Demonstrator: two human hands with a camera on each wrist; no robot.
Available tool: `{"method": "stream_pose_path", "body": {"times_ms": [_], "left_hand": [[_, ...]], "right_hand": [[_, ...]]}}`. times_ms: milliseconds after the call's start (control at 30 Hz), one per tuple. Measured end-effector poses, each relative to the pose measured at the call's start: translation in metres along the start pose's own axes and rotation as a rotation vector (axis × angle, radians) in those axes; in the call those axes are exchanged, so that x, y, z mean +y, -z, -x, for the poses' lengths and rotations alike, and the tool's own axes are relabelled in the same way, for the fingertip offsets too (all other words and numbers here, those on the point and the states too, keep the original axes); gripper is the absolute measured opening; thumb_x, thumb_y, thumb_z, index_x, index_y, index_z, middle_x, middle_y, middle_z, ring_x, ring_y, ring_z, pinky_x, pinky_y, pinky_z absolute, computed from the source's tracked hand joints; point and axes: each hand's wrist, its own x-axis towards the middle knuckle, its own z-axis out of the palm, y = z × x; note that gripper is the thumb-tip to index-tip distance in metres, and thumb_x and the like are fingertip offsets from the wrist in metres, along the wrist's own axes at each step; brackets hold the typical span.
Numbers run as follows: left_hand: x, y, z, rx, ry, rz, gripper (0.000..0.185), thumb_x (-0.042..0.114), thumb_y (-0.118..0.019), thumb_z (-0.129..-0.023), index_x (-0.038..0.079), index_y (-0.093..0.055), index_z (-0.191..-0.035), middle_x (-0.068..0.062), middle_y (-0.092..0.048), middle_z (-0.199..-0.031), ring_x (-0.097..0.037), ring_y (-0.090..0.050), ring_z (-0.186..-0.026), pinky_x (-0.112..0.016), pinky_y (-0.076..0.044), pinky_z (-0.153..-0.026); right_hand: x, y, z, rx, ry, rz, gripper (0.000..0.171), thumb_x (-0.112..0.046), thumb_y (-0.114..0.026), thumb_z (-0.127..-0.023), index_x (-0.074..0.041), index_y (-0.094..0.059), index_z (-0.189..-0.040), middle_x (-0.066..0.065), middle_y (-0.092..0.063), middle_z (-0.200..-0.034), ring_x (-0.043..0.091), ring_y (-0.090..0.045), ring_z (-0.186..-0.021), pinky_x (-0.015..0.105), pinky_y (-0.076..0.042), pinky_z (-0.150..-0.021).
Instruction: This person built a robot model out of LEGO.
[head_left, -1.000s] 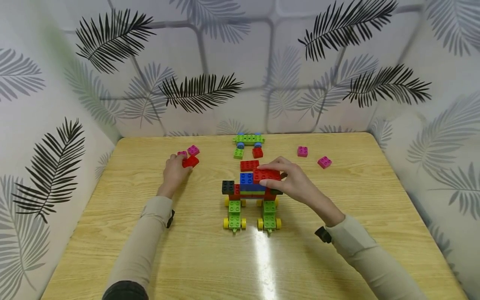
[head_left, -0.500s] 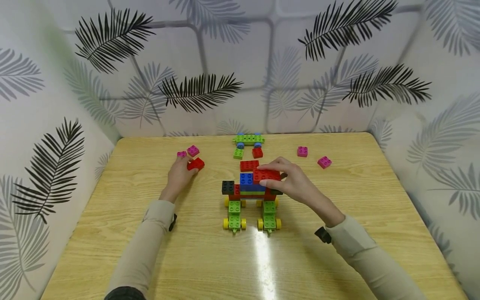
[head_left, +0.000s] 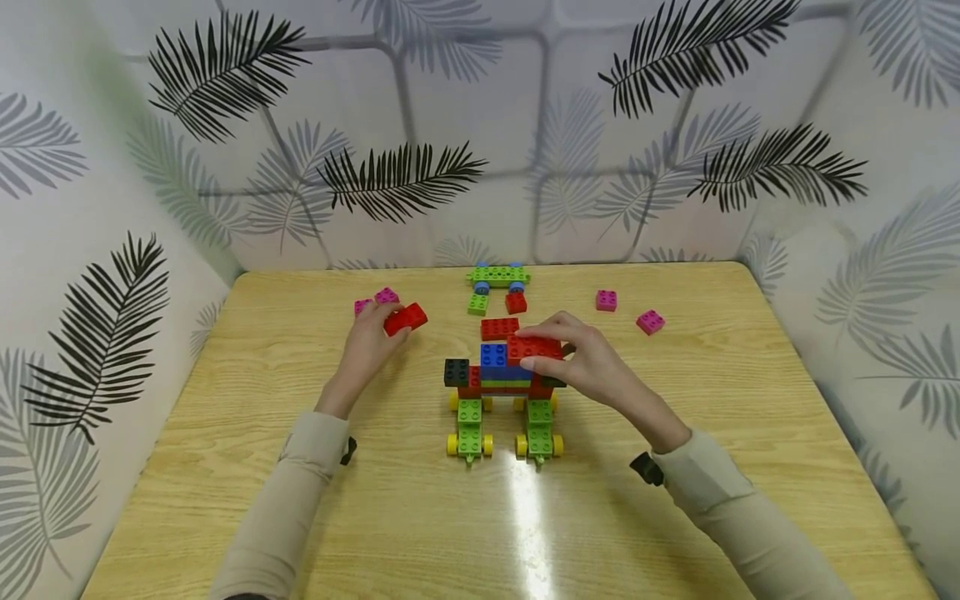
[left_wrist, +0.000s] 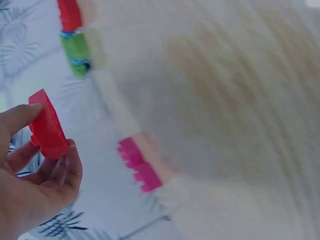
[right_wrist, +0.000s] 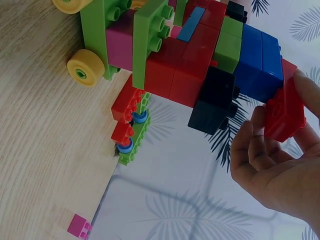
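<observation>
My left hand [head_left: 366,348] pinches a red brick [head_left: 408,318] between thumb and fingers, to the left of the built model. In the left wrist view this red brick [left_wrist: 49,125] is tilted, with the thumb on one face and fingers under the other end. My right hand [head_left: 596,367] grips another red brick [head_left: 536,348] at the top right of the model, over the blue bricks [head_left: 492,357]. Seen from the right wrist, that red brick [right_wrist: 286,107] touches the blue bricks [right_wrist: 257,60]. The model stands on green wheeled bases [head_left: 469,442] with yellow wheels.
Behind the model lie a red brick [head_left: 499,329], a small green brick [head_left: 477,305], a small red brick [head_left: 516,302] and a green wheeled base [head_left: 498,276]. Pink bricks lie at the back left [head_left: 386,296] and back right [head_left: 650,322]. A patterned backdrop encloses the wooden table [head_left: 637,517].
My left hand has moved right, away from the pink bricks, carrying the red brick along. The right hand holds its place on the model; the head view has shifted slightly.
</observation>
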Motion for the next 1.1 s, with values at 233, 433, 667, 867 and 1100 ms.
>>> {"method": "stream_pose_path", "body": {"times_ms": [233,433,667,867,1100], "left_hand": [[0.027,0.009,0.009,0.035,-0.103,0.022,0.040,0.017,-0.068,-0.091,0.000,-0.060,-0.125,-0.018,-0.056,-0.117,-0.032,-0.052,-0.104,-0.045,-0.047,-0.085],[0.045,0.020,0.015,0.045,-0.174,0.105,0.039,0.017,-0.069,-0.090,0.003,-0.061,-0.126,-0.014,-0.057,-0.114,-0.027,-0.053,-0.096,-0.039,-0.049,-0.075],[0.075,0.032,0.024,-0.035,-0.297,0.222,0.038,0.015,-0.070,-0.090,0.003,-0.062,-0.125,-0.013,-0.056,-0.118,-0.027,-0.053,-0.102,-0.042,-0.052,-0.078],[0.091,0.034,0.030,-0.086,-0.386,0.285,0.035,0.015,-0.069,-0.090,0.005,-0.064,-0.123,-0.009,-0.057,-0.114,-0.022,-0.053,-0.100,-0.042,-0.051,-0.078],[0.099,0.029,0.035,-0.141,-0.454,0.313,0.034,0.013,-0.070,-0.089,0.007,-0.064,-0.123,-0.007,-0.055,-0.114,-0.018,-0.053,-0.099,-0.034,-0.051,-0.079]], "right_hand": [[0.002,-0.001,0.000,0.000,0.004,-0.011,0.042,-0.028,-0.072,-0.088,-0.014,-0.065,-0.126,0.002,-0.058,-0.103,0.018,-0.053,-0.095,0.039,-0.049,-0.080],[0.002,-0.001,0.000,0.003,0.008,-0.021,0.041,-0.028,-0.072,-0.088,-0.014,-0.065,-0.126,0.002,-0.058,-0.103,0.018,-0.053,-0.095,0.041,-0.048,-0.080],[0.002,-0.001,-0.001,0.001,0.000,-0.014,0.041,-0.029,-0.072,-0.088,-0.014,-0.065,-0.126,0.002,-0.058,-0.103,0.018,-0.052,-0.095,0.040,-0.048,-0.079],[0.001,0.000,-0.001,0.005,-0.007,0.001,0.042,-0.030,-0.073,-0.087,-0.014,-0.066,-0.126,0.002,-0.058,-0.103,0.019,-0.053,-0.097,0.042,-0.049,-0.081],[0.002,-0.001,0.000,0.009,-0.003,0.005,0.042,-0.030,-0.073,-0.087,-0.014,-0.066,-0.125,0.003,-0.058,-0.102,0.019,-0.053,-0.094,0.038,-0.048,-0.077]]}}
